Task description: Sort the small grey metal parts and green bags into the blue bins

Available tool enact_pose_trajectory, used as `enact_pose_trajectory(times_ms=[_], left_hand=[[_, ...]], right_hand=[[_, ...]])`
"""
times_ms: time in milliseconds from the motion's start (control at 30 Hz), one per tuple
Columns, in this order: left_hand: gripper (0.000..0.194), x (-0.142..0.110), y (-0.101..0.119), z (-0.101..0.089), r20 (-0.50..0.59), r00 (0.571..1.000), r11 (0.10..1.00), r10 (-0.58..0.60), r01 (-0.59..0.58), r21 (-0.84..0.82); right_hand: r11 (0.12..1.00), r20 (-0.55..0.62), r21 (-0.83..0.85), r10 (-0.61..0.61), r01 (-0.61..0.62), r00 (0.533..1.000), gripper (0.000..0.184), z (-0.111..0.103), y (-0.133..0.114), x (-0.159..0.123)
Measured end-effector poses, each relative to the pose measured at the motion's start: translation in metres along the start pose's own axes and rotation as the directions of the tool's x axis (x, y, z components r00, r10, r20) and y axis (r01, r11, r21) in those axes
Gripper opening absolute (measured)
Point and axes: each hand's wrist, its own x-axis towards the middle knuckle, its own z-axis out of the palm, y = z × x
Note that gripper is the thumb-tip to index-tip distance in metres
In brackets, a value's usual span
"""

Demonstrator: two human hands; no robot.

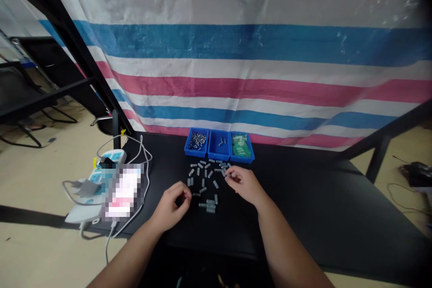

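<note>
Many small grey metal cylinders [203, 182] lie scattered over the black table between my two hands. My right hand [243, 183] is at the right edge of the scatter, thumb and forefinger pinched at one metal cylinder [223, 173]. On the near left side, my left hand [173, 204] is curled, with its thumb and fingertips together; what it holds, if anything, is hidden. Another cylinder [196, 195] lies just right of its fingertips. Closer to me, several cylinders [210, 205] are grouped side by side.
Three blue bins stand behind: small metal screws in the left bin [191, 153], a few metal pieces in the middle bin [216, 155], green-and-white packets in the right bin [243, 159]. A power strip [118, 156], cables and a blurred-out phone [123, 193] occupy the left.
</note>
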Motion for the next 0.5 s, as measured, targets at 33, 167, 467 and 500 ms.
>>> enact_pose_trajectory(times_ms=[33, 167, 467, 500], left_hand=[[0.009, 0.0002, -0.0002, -0.0001, 0.000, 1.000, 1.000, -0.001, 0.001, 0.001], [0.009, 0.0006, -0.0016, -0.0001, 0.001, 1.000, 1.000, 0.003, -0.003, 0.002], [0.008, -0.0006, -0.0022, 0.0012, 0.016, 1.000, 1.000, -0.004, 0.004, -0.008], [0.009, -0.0005, -0.0023, 0.0013, 0.015, 1.000, 1.000, -0.003, 0.003, -0.008]], right_hand=[[0.997, -0.019, 0.077, 0.004, -0.002, 1.000, 0.016, 0.0014, -0.0005, 0.0012], [0.965, 0.050, 0.257, 0.041, -0.053, 0.998, 0.027, 0.0058, 0.0021, 0.0045], [0.884, 0.034, 0.441, 0.155, -0.154, 0.987, 0.035, 0.0081, 0.0040, 0.0089], [0.847, -0.061, 0.521, 0.157, -0.103, 0.986, 0.041, 0.0097, 0.0023, 0.0108]])
